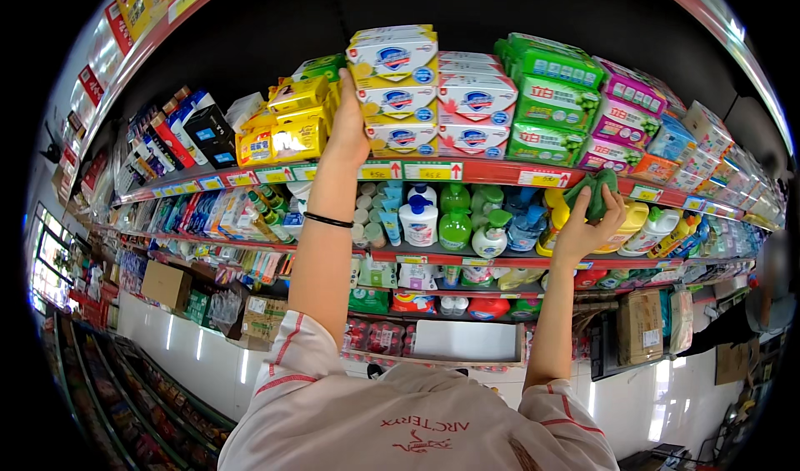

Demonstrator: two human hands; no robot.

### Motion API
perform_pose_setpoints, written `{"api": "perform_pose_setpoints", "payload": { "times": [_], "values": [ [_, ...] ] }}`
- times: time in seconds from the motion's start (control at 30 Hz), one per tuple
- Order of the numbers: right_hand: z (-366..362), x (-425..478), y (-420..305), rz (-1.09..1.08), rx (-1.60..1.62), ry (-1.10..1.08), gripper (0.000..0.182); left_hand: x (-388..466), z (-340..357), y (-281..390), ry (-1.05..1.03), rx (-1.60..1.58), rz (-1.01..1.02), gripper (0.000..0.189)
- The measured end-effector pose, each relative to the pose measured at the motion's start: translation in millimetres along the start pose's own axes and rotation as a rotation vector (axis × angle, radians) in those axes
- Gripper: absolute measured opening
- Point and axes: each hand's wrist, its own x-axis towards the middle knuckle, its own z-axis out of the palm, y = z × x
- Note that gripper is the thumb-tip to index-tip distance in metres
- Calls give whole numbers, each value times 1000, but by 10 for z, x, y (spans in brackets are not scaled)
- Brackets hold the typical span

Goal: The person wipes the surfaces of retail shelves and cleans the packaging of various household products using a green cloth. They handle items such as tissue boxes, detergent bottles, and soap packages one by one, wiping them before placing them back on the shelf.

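My left hand (351, 127) reaches up to the top shelf. It lies against the left side of a stack of yellow-and-white soap boxes (400, 105), and most of its fingers are hidden from me. Just left of it stand yellow soap packs (300, 135). My right hand (587, 230) holds a bunched green cloth (594, 195) against the red front edge of that shelf, in front of the price labels. To the right of the yellow boxes come pink-and-white soap boxes (476, 107), then green soap packs (547, 118) and purple ones (619, 126).
Below, a shelf holds pump bottles (418, 221) and yellow detergent jugs (627, 226). Lower down stands a white open-topped box (465, 340). Cardboard boxes (640, 327) sit at the right, with another carton (165, 285) at the left. Someone's dark-clothed leg (719, 333) shows at the far right.
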Motion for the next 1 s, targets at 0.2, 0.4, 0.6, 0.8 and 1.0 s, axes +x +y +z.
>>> {"api": "perform_pose_setpoints", "payload": {
  "times": [0.2, 0.4, 0.6, 0.8, 1.0],
  "values": [
    [392, -544, -508, 11, 50, -67, 31, 69, -99, 7, -37, -17, -72, 63],
    [748, -1053, -1067, -62, 9, -151, 32, 70, -182, -109, -156, 52, -50, 81],
    [1016, -1404, -1440, -45, 6, -144, 32, -853, -319, 150, -161, 534, 277, 80],
    [1352, -1879, -1948, -40, 13, -208, 32, -1960, -1603, 400, -411, 716, 264, 71],
    [1751, -2377, -2279, -1, 88, -165, 39, -2751, -3195, 355, 17, 536, -258, 71]
  ]
}}
